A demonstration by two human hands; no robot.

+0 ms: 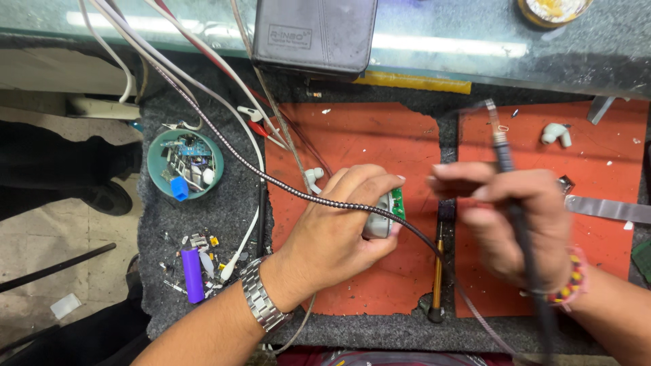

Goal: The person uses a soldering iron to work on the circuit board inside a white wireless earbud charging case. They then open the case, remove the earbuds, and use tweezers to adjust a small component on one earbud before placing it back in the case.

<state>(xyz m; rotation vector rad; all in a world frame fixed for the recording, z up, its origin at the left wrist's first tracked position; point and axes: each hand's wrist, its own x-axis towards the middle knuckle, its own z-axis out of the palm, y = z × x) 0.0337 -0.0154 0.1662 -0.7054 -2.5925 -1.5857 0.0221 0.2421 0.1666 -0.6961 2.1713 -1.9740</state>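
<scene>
Dark grey felt covers the workbench (203, 224), and two orange mats are laid on it side by side, one in the middle (359, 135) and one to the right (610, 224). Along the far edge a glass shelf (475, 41) is seen, with a dark grey case (315, 34) resting on it.

The left hand (339, 230) is closed around a small grey casing (380, 220) over the middle mat; a green circuit board (398, 202) is seen at the casing's far right end, just past the fingertips. A metal watch (261, 303) is worn on that wrist. A beaded cable (291, 190) is draped across the mat and passes under this hand.

The right hand (515, 224) is blurred, and is wrapped around a dark, pen-like tool (505, 152) whose tip points away, towards the far side; its cord runs back over the hand towards the near edge. A beaded bracelet (573, 281) is worn on this wrist.

Between the mats a tool with a brass handle (437, 271) is laid. A white earbud (557, 133) lies on the far part of the right mat, and another white earbud (313, 177) is just beside the left hand's fingers. To the left, a teal bowl (156, 177) of small parts is placed on the felt, and nearer, a purple lighter (192, 274) lies among scattered bits.
</scene>
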